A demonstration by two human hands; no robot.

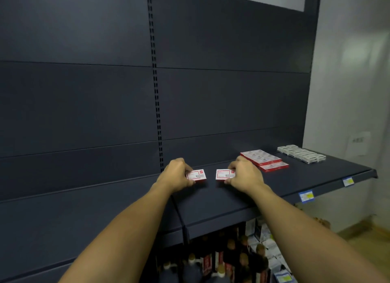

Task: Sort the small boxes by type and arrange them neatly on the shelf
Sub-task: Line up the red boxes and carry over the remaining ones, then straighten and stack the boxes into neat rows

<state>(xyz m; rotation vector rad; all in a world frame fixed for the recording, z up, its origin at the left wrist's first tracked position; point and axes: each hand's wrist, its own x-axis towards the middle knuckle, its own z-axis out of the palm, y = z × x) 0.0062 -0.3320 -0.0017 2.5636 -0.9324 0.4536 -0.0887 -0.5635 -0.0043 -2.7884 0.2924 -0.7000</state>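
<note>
1. Left hand (177, 173) has its grip pinched on a red-and-white box (197, 175) lying on the shelf (232, 198).
2. Right hand (244, 175) pinches a matching box (224, 174) just beside.
3. Further right lie the red stack (263, 159) and white boxes (301, 154).
4. Likely mid-sort; next, carry both to the red stack.

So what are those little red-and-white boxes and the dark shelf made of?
The red-and-white boxes look like printed card: flat faces, crisp edges, a printed label. The dark shelf looks like painted sheet metal, matte, with a folded front lip, though the picture leaves that open.
</note>
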